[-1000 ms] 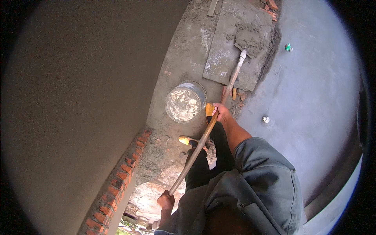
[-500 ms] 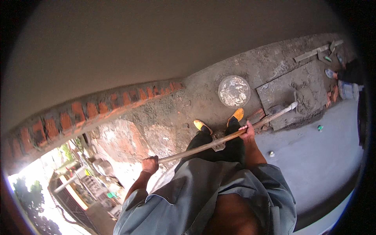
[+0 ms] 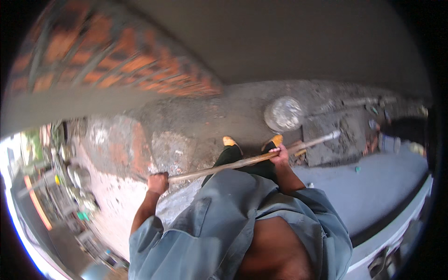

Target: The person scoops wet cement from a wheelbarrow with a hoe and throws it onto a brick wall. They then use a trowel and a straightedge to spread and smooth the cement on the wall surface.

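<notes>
A long wooden-handled hoe (image 3: 224, 169) slants across my body, its pale socket at the far right end. My left hand (image 3: 158, 183) is wrapped round the handle's near left end. Further up the handle, my right hand (image 3: 279, 154) grips it from below. The hoe's head is blurred and lies by wet grey mortar (image 3: 347, 134) on a flat grey board (image 3: 315, 148); I cannot make out its blade.
Beyond my yellow shoes (image 3: 275, 140) stands a round bucket (image 3: 268, 115) with whitish-grey contents. Exposed brickwork (image 3: 154, 70) edges the wall at left. At right a person in dark clothing (image 3: 407, 130) is near the board. Smooth grey floor (image 3: 373, 179) lies nearer.
The view has turned and shifted, so the brickwork looms larger at upper left. Both hands keep their hold on the hoe, whose head remains over the board.
</notes>
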Demonstrator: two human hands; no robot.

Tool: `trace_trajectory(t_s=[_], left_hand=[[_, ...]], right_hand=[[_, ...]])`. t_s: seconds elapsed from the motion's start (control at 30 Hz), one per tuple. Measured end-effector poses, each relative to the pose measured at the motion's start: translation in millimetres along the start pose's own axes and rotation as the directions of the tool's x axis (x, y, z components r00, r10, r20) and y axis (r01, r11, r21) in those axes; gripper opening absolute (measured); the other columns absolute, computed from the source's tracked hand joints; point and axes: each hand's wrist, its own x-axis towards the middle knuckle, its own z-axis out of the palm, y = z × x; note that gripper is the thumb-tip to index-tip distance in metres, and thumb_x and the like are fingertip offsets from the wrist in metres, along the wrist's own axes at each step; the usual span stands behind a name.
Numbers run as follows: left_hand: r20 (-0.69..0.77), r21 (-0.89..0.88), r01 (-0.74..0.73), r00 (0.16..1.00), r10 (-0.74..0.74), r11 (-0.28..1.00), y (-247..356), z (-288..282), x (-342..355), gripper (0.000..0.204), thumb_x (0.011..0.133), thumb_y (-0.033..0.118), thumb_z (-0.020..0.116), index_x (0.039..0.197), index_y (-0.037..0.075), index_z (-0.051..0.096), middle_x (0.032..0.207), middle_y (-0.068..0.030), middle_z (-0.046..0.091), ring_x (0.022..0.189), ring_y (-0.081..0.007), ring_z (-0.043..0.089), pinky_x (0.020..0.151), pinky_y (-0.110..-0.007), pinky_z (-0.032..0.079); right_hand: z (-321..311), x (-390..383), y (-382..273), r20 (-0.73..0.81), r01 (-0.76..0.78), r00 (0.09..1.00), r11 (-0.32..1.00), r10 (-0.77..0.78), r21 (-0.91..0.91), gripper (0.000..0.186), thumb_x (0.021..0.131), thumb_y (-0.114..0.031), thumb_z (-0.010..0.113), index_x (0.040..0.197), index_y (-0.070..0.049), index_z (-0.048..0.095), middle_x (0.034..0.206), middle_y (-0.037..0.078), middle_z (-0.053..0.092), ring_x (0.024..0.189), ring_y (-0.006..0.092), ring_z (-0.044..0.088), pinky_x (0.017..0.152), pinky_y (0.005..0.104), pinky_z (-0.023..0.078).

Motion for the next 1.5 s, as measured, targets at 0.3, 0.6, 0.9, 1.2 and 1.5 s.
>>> trace_trajectory(t_s=[0.3,0.6,0.9,1.2,1.5], left_hand=[[-0.004,-0.103,0.045,0.999,-0.046,0.994,-98,19,-24,0.017,0.077,0.016,0.058,0.092,0.011,0.065,0.083,-0.0112,0.069,0.08,-0.0287,0.068,0.068,-0.042,0.054],[-0.081,-0.125,0.066,0.994,-0.077,0.99,-118,32,-31,0.019,0.078,0.015,0.057,0.094,0.011,0.065,0.086,-0.0119,0.069,0.081,-0.0296,0.068,0.069,-0.042,0.054],[-0.063,-0.189,0.102,0.991,-0.116,0.977,-134,46,-40,0.016,0.076,0.017,0.059,0.09,0.013,0.066,0.084,-0.0112,0.069,0.081,-0.0291,0.068,0.067,-0.042,0.053],[-0.127,-0.23,0.074,0.986,-0.105,0.97,-215,79,-26,0.014,0.073,0.016,0.062,0.085,0.013,0.067,0.081,-0.0101,0.069,0.079,-0.0291,0.068,0.066,-0.041,0.053],[-0.221,-0.214,0.051,0.97,-0.099,0.975,-390,136,-13,0.01,0.07,0.015,0.063,0.077,0.012,0.069,0.082,-0.0115,0.07,0.081,-0.0287,0.068,0.068,-0.041,0.054]], right_hand=[[54,-11,80,-0.051,-0.02,0.999,0.991,0.013,-0.132,0.041,0.097,-0.032,0.045,0.059,-0.015,0.044,0.048,-0.001,0.042,0.047,0.018,0.044,0.055,0.0371,0.043],[89,-16,100,-0.12,-0.067,0.991,0.99,0.052,-0.127,0.043,0.097,-0.031,0.044,0.058,-0.015,0.039,0.048,-0.002,0.04,0.047,0.0174,0.042,0.056,0.0353,0.043],[104,-18,124,-0.177,-0.047,0.984,0.974,0.008,-0.22,0.043,0.097,-0.031,0.043,0.058,-0.015,0.038,0.048,0.0,0.039,0.047,0.0176,0.04,0.056,0.0351,0.043],[120,-3,188,-0.145,-0.061,0.989,0.976,0.031,-0.209,0.041,0.097,-0.031,0.043,0.058,-0.016,0.039,0.048,-0.001,0.039,0.047,0.0163,0.041,0.056,0.0358,0.043],[164,-9,345,-0.113,-0.021,0.994,0.974,-0.005,-0.226,0.044,0.096,-0.032,0.046,0.056,-0.016,0.038,0.047,-0.002,0.039,0.048,0.0159,0.044,0.058,0.0355,0.044]])
